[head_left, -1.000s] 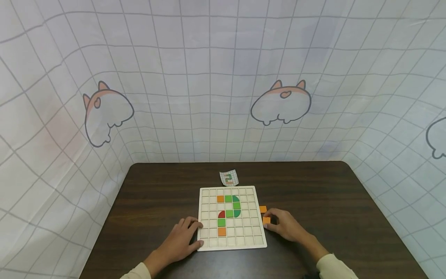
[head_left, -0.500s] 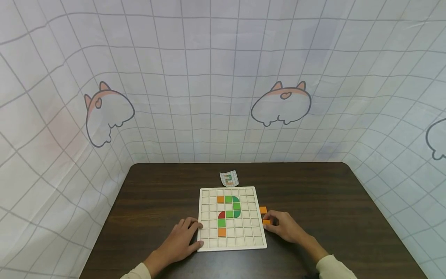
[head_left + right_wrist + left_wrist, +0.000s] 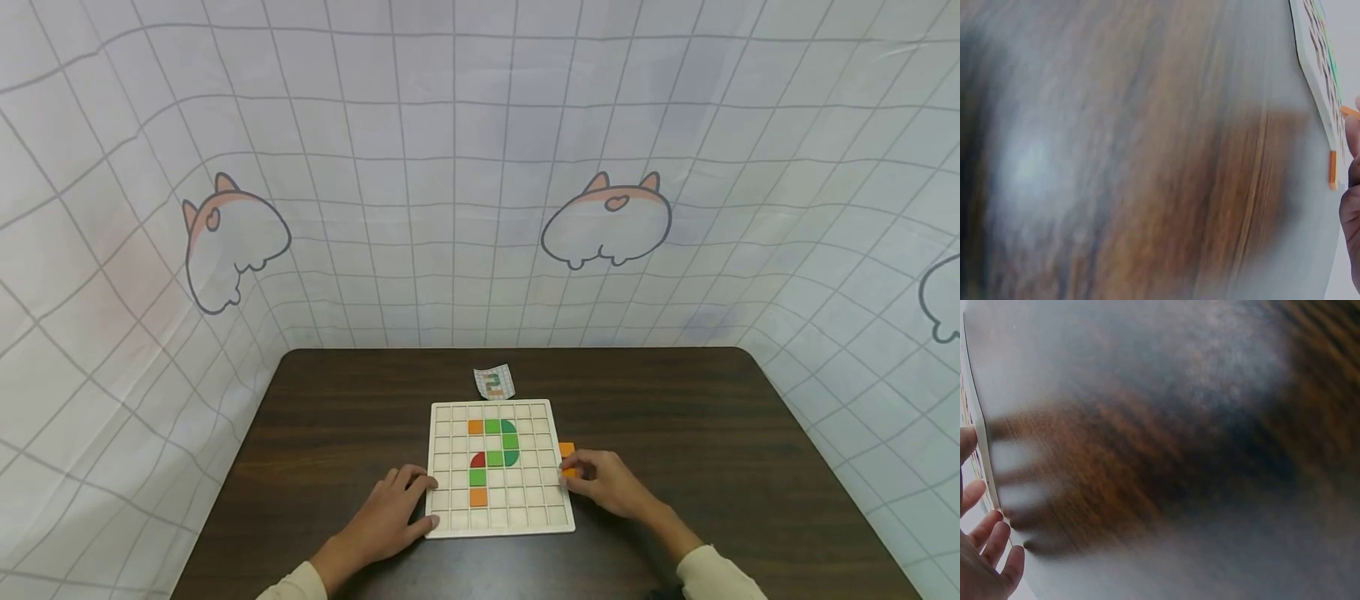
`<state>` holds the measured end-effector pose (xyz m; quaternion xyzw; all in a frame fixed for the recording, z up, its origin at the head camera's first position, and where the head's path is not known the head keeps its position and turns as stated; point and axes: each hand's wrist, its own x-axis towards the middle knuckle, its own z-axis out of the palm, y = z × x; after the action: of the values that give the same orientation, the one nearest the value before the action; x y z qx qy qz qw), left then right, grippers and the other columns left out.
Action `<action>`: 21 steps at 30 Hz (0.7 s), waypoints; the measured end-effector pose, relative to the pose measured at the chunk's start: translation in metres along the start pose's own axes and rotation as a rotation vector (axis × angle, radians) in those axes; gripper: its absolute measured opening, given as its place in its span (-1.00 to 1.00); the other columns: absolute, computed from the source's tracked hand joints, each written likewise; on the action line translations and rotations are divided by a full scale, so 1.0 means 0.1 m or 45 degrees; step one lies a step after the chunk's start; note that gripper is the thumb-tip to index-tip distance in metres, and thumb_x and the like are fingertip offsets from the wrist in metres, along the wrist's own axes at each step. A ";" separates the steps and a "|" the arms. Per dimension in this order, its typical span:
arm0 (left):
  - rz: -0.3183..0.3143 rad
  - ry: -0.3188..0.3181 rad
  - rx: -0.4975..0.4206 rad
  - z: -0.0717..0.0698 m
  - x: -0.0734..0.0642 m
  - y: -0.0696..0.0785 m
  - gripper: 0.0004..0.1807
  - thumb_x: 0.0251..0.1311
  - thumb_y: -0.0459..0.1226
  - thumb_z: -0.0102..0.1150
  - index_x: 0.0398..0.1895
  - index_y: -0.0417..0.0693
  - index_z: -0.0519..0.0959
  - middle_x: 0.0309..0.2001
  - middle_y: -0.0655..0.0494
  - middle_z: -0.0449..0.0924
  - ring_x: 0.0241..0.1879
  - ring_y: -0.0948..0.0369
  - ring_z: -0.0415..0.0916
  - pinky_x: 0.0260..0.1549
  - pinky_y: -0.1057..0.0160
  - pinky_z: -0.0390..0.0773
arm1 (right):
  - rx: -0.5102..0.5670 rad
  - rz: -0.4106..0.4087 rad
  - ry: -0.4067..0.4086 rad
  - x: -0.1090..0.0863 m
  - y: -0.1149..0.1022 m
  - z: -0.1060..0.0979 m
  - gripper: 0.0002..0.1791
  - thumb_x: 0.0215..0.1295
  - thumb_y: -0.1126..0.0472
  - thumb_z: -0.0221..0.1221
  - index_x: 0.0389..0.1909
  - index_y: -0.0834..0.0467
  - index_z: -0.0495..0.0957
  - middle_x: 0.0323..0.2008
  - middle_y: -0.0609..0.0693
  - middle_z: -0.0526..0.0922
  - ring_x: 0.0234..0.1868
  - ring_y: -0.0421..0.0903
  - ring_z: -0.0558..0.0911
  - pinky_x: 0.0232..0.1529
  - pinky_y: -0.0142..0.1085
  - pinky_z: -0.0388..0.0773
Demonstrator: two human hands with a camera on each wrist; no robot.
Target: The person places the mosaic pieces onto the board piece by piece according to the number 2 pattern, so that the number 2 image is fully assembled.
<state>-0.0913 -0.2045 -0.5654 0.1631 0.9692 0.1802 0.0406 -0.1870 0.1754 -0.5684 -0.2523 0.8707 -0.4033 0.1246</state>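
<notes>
A white gridded board (image 3: 525,517) lies flat on the table. Along its left edge rests my left hand (image 3: 384,518), fingertips and thumb on the rim; the left wrist view shows those fingers (image 3: 996,542) spread at the edge. My right hand (image 3: 613,485) pinches an orange square tile (image 3: 570,472) between thumb and fingers at the board's right rim, the fingers partly covering it. In the right wrist view the pinched tile (image 3: 1349,112) sits level with the board's top. A second orange tile (image 3: 567,448) lies on the table against the right edge.
Orange, green and red tiles (image 3: 494,458) form a curved figure in the grid. Beyond the board is a small paper card (image 3: 494,382) printed with a similar coloured pattern. A pale checked curtain (image 3: 480,208) surrounds the dark wooden table (image 3: 360,392).
My right hand has shifted slightly left with the pinched orange tile, from beside the board to its right rim. The left hand has stayed in place.
</notes>
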 end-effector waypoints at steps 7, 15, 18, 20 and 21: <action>-0.003 -0.004 0.020 0.02 0.00 -0.01 -0.51 0.28 0.10 0.26 0.18 0.12 0.49 0.23 0.04 0.39 0.13 0.07 0.37 0.06 -0.09 0.44 | 0.099 -0.027 -0.019 0.05 -0.08 0.07 -0.74 0.28 0.19 0.34 -0.07 0.22 0.68 -0.48 -0.11 0.56 -0.65 -0.34 0.43 -0.65 -0.42 0.41; -0.005 -0.005 0.029 0.01 0.01 0.01 -0.51 0.26 0.06 0.30 0.16 0.10 0.50 0.21 0.04 0.40 0.12 0.07 0.38 0.05 -0.08 0.45 | 0.101 -0.039 -0.068 0.11 -0.16 0.18 -0.69 0.29 0.14 0.34 -0.02 0.21 0.68 -0.40 -0.09 0.59 -0.62 -0.33 0.41 -0.63 -0.44 0.37; -0.001 0.000 0.031 0.01 0.00 0.01 -0.52 0.26 0.06 0.30 0.16 0.10 0.50 0.21 0.04 0.40 0.12 0.08 0.38 0.04 -0.08 0.45 | 0.098 -0.056 -0.075 0.13 -0.18 0.23 -0.69 0.29 0.12 0.34 -0.02 0.18 0.69 -0.37 -0.10 0.60 -0.58 -0.34 0.41 -0.59 -0.46 0.34; 0.001 0.000 0.032 0.01 0.00 0.01 -0.52 0.26 0.06 0.31 0.16 0.10 0.50 0.21 0.04 0.39 0.11 0.08 0.38 0.03 -0.08 0.45 | 0.118 -0.068 -0.085 0.13 -0.20 0.26 -0.68 0.30 0.11 0.34 -0.01 0.18 0.69 -0.37 -0.10 0.59 -0.58 -0.35 0.40 -0.59 -0.47 0.33; 0.003 0.001 0.031 0.01 0.00 0.01 -0.52 0.26 0.06 0.30 0.16 0.10 0.50 0.21 0.04 0.39 0.11 0.08 0.38 0.03 -0.08 0.45 | 0.133 -0.071 -0.089 0.14 -0.20 0.27 -0.68 0.30 0.11 0.34 0.00 0.18 0.69 -0.37 -0.09 0.58 -0.58 -0.36 0.40 -0.58 -0.47 0.33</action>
<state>-0.0912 -0.2036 -0.5663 0.1648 0.9711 0.1684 0.0379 -0.1800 0.1394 -0.5707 -0.2835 0.8362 -0.4426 0.1567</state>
